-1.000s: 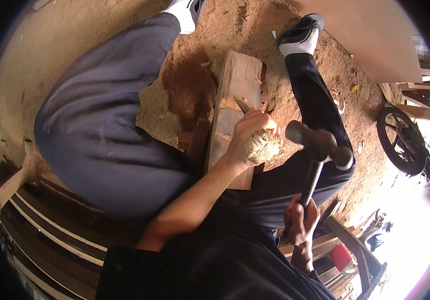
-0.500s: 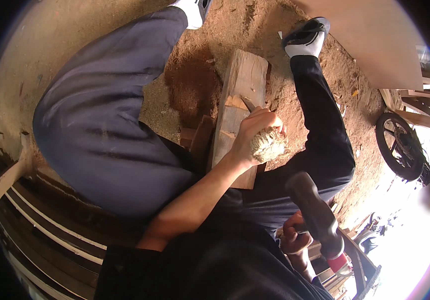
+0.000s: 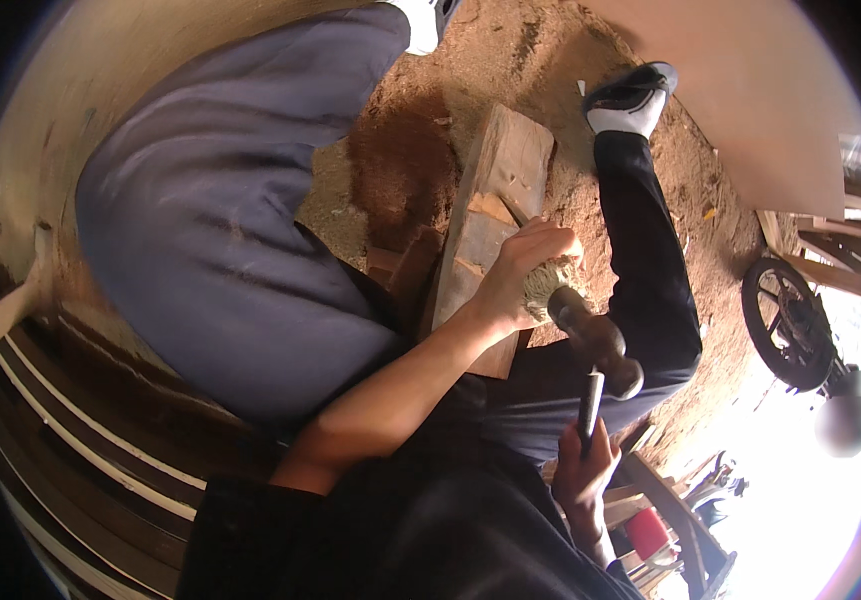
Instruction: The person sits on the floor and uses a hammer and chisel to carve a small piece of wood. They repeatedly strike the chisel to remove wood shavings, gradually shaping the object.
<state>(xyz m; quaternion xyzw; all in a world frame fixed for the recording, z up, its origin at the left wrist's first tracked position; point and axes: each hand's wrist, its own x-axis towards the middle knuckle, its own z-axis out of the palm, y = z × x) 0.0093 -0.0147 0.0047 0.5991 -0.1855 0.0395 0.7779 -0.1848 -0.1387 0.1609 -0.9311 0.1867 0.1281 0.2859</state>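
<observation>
My left hand (image 3: pixel 522 262) is closed round a chisel (image 3: pixel 542 284); its frayed, pale handle end sticks out of the fist. The chisel's blade runs down to a thick wooden block (image 3: pixel 518 150) between my legs, beside a notch (image 3: pixel 490 206) of fresh, lighter wood. In my right hand (image 3: pixel 586 470) is a hammer (image 3: pixel 598 345), gripped by its handle. Its dark metal head is at the frayed end of the chisel, seemingly touching it. My right fingers wrap the lower handle.
Reddish-brown dirt (image 3: pixel 410 150) surrounds the block, and a smaller wood piece (image 3: pixel 416 262) lies to its left. Slats (image 3: pixel 100 425) are at lower left. A motorcycle wheel (image 3: pixel 785 325) and stacked timber (image 3: pixel 845 245) stand right. A red object (image 3: pixel 648 533) is near my right forearm.
The hammer has swung forward and to the left, from above my right thigh to the chisel's end. My left hand keeps its grip on the chisel. The whole view has shifted slightly.
</observation>
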